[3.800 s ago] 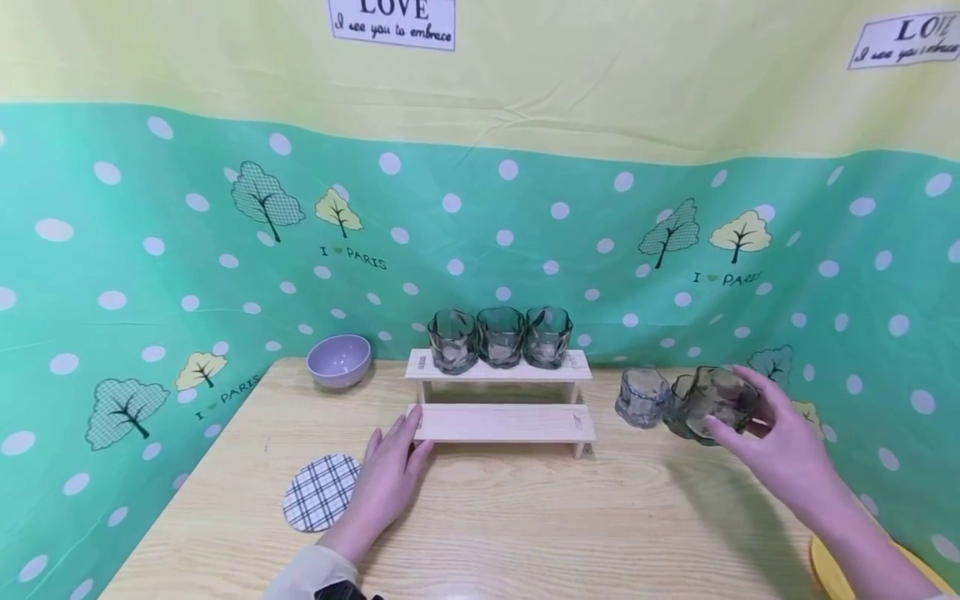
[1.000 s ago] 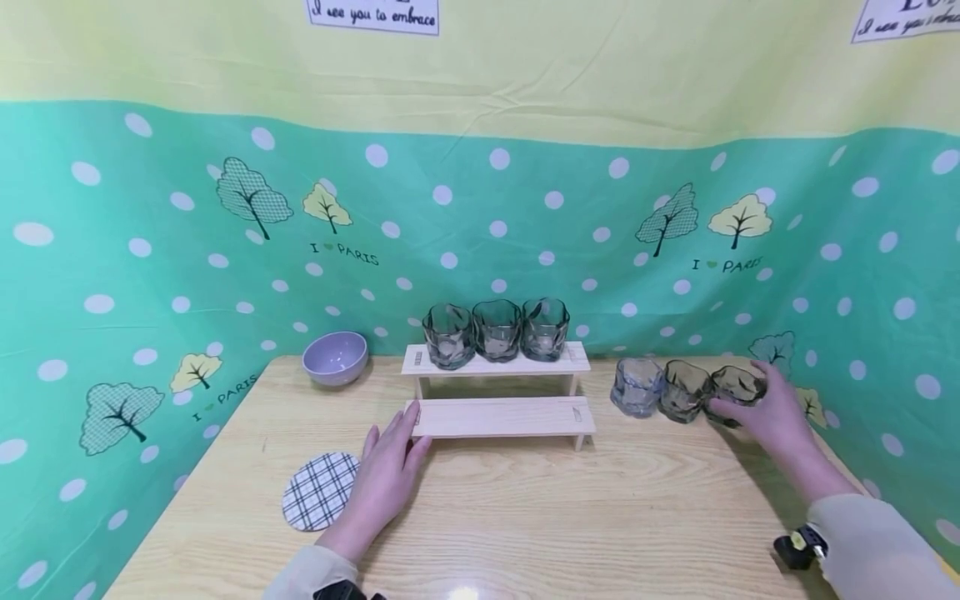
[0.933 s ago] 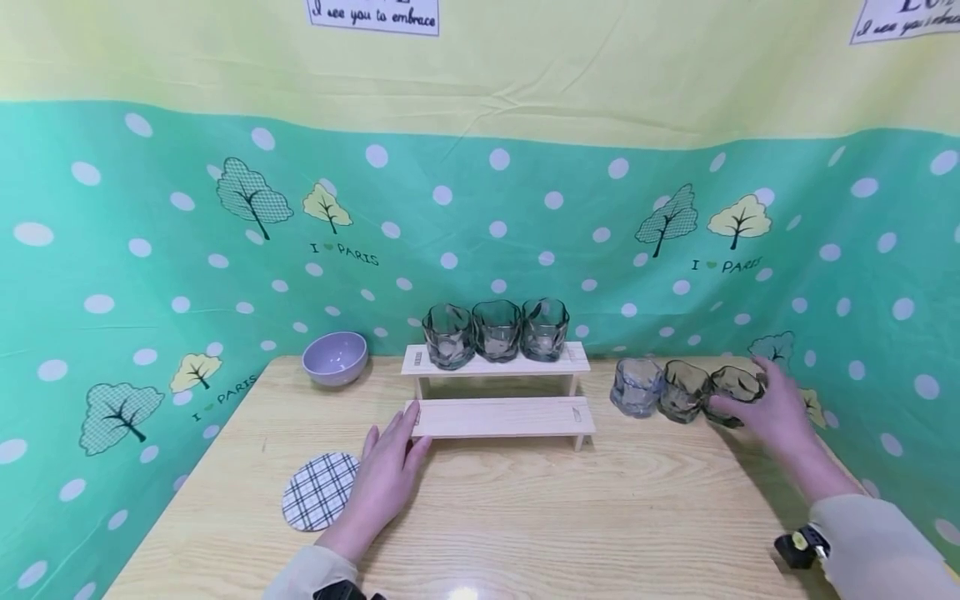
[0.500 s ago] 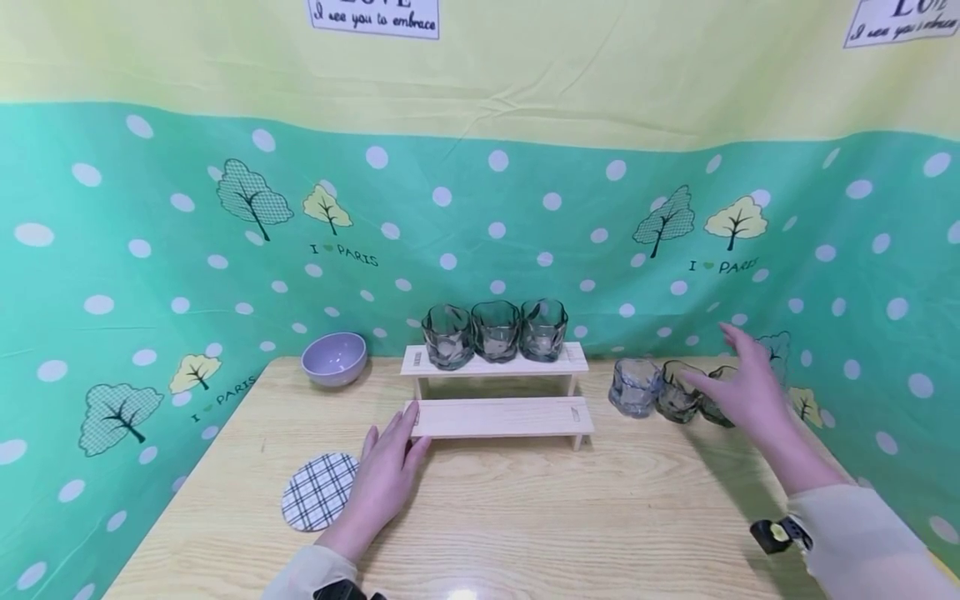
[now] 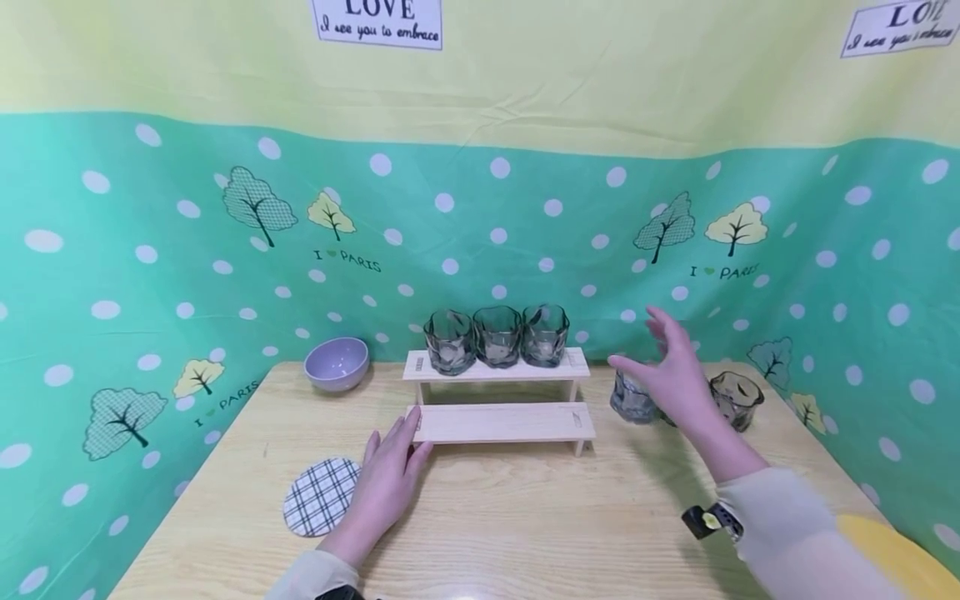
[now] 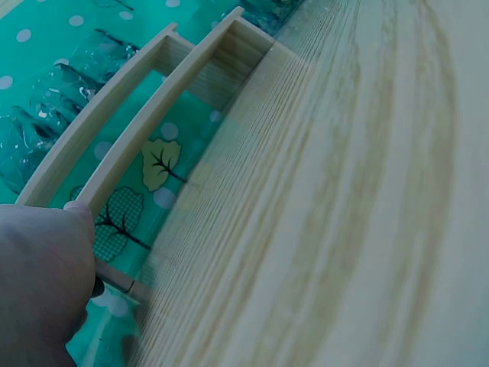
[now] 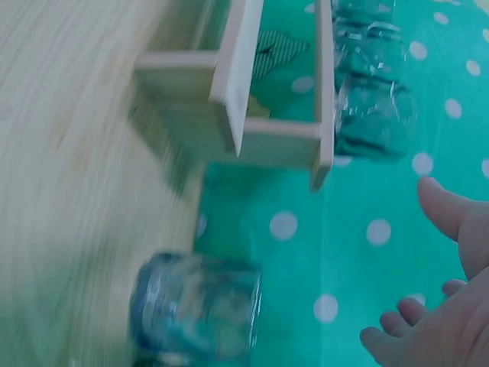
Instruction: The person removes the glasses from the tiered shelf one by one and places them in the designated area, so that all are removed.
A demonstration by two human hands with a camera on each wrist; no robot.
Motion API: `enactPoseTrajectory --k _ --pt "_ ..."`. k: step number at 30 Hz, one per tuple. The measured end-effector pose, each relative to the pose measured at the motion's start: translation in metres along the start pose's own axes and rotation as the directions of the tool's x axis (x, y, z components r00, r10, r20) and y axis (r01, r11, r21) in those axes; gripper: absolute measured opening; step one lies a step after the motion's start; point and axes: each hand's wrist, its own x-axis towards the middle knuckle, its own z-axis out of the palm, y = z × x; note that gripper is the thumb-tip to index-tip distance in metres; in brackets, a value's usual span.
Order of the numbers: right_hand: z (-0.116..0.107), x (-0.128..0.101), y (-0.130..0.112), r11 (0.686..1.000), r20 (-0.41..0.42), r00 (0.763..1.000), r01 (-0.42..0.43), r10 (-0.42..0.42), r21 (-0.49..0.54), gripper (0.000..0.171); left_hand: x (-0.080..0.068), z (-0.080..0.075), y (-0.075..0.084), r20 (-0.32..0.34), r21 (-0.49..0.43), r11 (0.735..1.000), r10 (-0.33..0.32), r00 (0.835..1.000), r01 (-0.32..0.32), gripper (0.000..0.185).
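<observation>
Three smoky glass tumblers (image 5: 497, 336) stand in a row on the upper step of a two-tier wooden rack (image 5: 501, 392) in the head view. The left hand (image 5: 386, 483) lies flat on the wooden table (image 5: 525, 517), its straight fingers touching the left end of the rack's lower step, which is bare. The right hand (image 5: 672, 379) is raised above the table to the right of the rack, fingers spread and relaxed, grasping nothing. Just behind it stands a clear bluish tumbler (image 5: 630, 397), partly covered by the palm; a darker tumbler (image 5: 737, 399) stands farther right, and whether another sits between them behind the hand I cannot tell. A lilac bowl (image 5: 337, 362) sits at the back left, a plaid coaster (image 5: 321, 495) lies beside the left wrist, and a yellow plate (image 5: 896, 558) shows at the near right corner.

From the left wrist view, a fingertip (image 6: 76, 210) presses against the end of the rack (image 6: 153, 126), with tumblers (image 6: 46, 115) dimly seen beyond its steps.

From the right wrist view, which is blurred, the open hand (image 7: 451, 306) shows loose fingers holding nothing. The bluish tumbler (image 7: 195, 306) stands apart from them on the table, near the rack's end (image 7: 244, 107), with the shelved tumblers (image 7: 370, 84) beyond.
</observation>
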Motion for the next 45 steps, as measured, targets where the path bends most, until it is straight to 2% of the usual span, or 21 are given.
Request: enactPoseTrajectory --k 7,13,22,31,45 --pt "0.032 0.008 -0.014 0.991 0.046 0.998 0.04 -0.046 0.126 0.109 -0.001 0.001 0.0 -0.004 0.005 1.0 0.001 1.0 -0.001 0.066" --pt "0.058 0.016 -0.022 0.98 0.073 0.994 0.065 -0.08 0.189 0.108 -0.001 0.002 0.001 -0.011 0.004 1.0 0.0 1.0 0.0 0.065" --pt "0.085 0.024 -0.024 0.971 0.118 0.991 0.034 -0.064 0.238 0.109 -0.003 0.003 0.001 -0.03 0.002 1.0 0.026 0.999 -0.026 0.064" --pt "0.097 0.03 -0.027 0.971 0.142 0.989 0.006 -0.041 0.238 0.11 -0.003 0.002 0.001 -0.02 0.005 1.0 0.022 1.0 -0.021 0.065" --pt "0.11 0.035 -0.022 0.991 0.117 0.993 -0.012 -0.004 0.137 0.109 -0.003 0.002 0.002 -0.039 0.01 0.999 0.04 0.998 -0.04 0.064"
